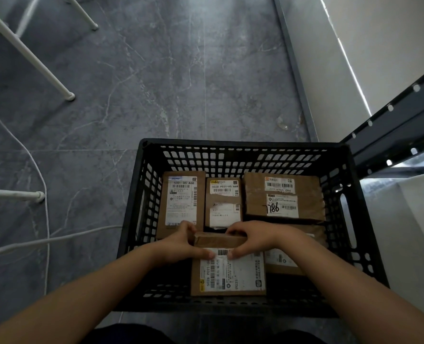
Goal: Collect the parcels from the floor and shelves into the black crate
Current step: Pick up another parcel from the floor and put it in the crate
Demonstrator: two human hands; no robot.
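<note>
my left hand (181, 244) and right hand (249, 240) grip a flat brown cardboard parcel (228, 271). it sits inside the black slatted plastic crate (243, 147).

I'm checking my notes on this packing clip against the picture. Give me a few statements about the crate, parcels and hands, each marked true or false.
1. Both hands hold one parcel. True: the left hand and right hand grip the same parcel at its far edge.
2. The crate holds no other parcels. False: the crate holds several more, three of them in a row along its far side.
3. One parcel bears handwritten digits. True: the far right parcel has black digits written on its label.
4. The crate is white. False: it is black, with slotted walls.
5. A white cable lies on the floor left of the crate. True: the cable runs there.
</note>
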